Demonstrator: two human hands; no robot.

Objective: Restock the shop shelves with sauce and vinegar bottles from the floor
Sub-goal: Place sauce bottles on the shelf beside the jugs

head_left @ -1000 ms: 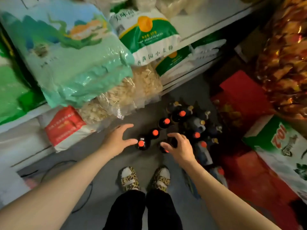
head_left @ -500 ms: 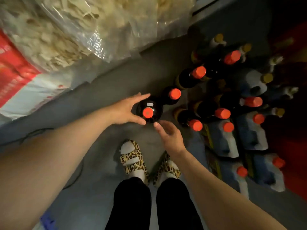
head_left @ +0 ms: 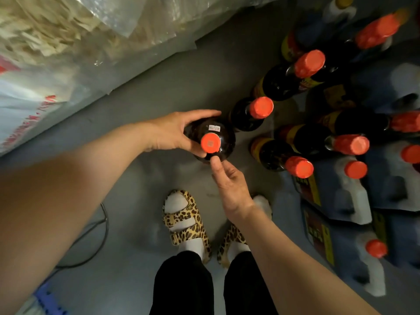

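Observation:
A dark sauce bottle (head_left: 223, 135) with an orange-red cap stands on the grey floor, seen from above. My left hand (head_left: 170, 130) grips its shoulder from the left, fingers over the far side and thumb by the cap. My right hand (head_left: 229, 185) reaches from below, one straight fingertip touching the bottle's near side and the other fingers loose. Several more dark bottles (head_left: 247, 114) with red caps stand in a cluster just to the right. Several white jugs (head_left: 350, 196) with blue labels and red caps lie beyond them at the right edge.
Clear bags of pale dried food (head_left: 56, 26) and a white sack with red print (head_left: 34, 103) overhang the floor at the upper left. A black cable (head_left: 100, 237) loops on the floor to the left. My feet in leopard sandals (head_left: 184, 219) stand just below the bottle.
The view has dropped closer to the floor. My left hand has closed round the nearest bottle's shoulder. My right hand has moved up until its fingertip touches the bottle.

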